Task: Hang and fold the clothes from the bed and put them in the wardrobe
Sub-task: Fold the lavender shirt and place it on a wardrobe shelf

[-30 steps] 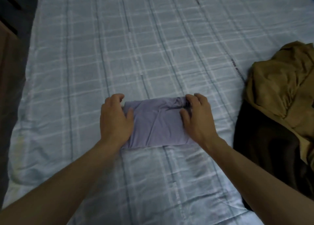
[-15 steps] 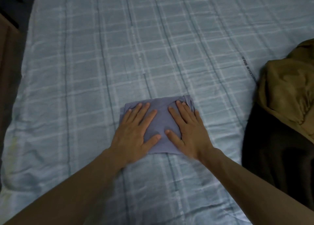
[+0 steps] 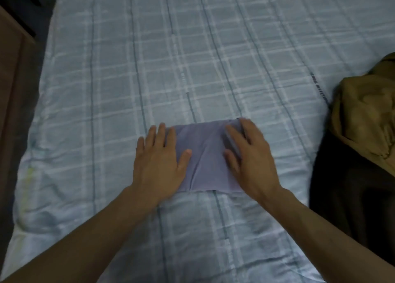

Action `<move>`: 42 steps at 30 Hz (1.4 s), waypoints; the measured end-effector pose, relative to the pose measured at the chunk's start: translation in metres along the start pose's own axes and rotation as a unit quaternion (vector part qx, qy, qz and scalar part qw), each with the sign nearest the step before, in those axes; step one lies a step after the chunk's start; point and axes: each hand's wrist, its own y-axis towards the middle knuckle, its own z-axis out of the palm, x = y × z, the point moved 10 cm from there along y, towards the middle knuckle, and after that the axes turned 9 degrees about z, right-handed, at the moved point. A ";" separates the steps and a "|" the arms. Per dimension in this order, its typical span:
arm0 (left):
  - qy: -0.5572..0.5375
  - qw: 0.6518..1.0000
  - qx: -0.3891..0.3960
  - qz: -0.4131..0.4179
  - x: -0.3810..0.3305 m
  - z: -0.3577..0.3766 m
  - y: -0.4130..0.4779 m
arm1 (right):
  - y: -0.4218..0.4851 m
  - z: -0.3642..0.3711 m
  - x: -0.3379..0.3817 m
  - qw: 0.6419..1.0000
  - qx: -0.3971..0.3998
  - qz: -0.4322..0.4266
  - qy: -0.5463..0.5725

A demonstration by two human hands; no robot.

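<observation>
A small lilac garment [image 3: 206, 156], folded into a flat rectangle, lies in the middle of the bed. My left hand [image 3: 159, 160] lies flat on its left edge, fingers straight and spread, thumb on the cloth. My right hand [image 3: 250, 158] presses flat on its right side, fingers straight, slightly blurred. At the right edge of the bed lies a crumpled olive-brown garment [image 3: 367, 116] on top of a dark brown one [image 3: 350, 193].
The bed is covered by a pale blue checked sheet [image 3: 149, 68] with a wide bare stretch beyond the folded cloth. A brown wooden piece of furniture [image 3: 10, 103] and dark floor run along the left side.
Both hands have slid outwards from the middle of the folded garment towards its left and right edges, smoothing it flat. The garment stays in place.
</observation>
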 end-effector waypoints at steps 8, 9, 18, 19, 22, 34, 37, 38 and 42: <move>-0.074 0.981 0.043 0.177 -0.033 0.059 -0.002 | -0.011 0.064 -0.024 0.992 0.089 -0.037 -0.080; -0.075 0.981 0.043 0.172 -0.030 0.061 0.000 | -0.008 0.064 -0.026 0.992 0.094 -0.026 -0.076; -0.035 0.970 -0.039 0.235 -0.036 0.045 -0.005 | -0.029 0.056 -0.020 0.983 0.137 -0.088 -0.086; -0.042 0.969 -0.057 0.238 -0.039 0.041 -0.007 | -0.031 0.057 -0.020 0.980 0.138 -0.100 -0.103; -0.032 0.958 -0.122 0.258 -0.052 0.026 -0.019 | -0.038 0.053 -0.008 0.971 0.113 -0.143 -0.151; 0.104 0.965 -0.101 0.219 -0.062 0.002 -0.005 | -0.031 0.040 0.020 0.975 0.044 -0.168 -0.138; 0.110 0.966 -0.093 0.214 -0.070 -0.029 -0.014 | -0.029 0.019 0.039 0.976 0.052 -0.163 -0.135; 0.107 0.967 -0.099 0.211 -0.072 -0.044 -0.022 | -0.032 0.008 0.049 0.975 0.050 -0.168 -0.136; 0.111 0.973 -0.091 0.183 -0.075 -0.108 -0.065 | -0.050 -0.036 0.105 0.970 0.059 -0.195 -0.134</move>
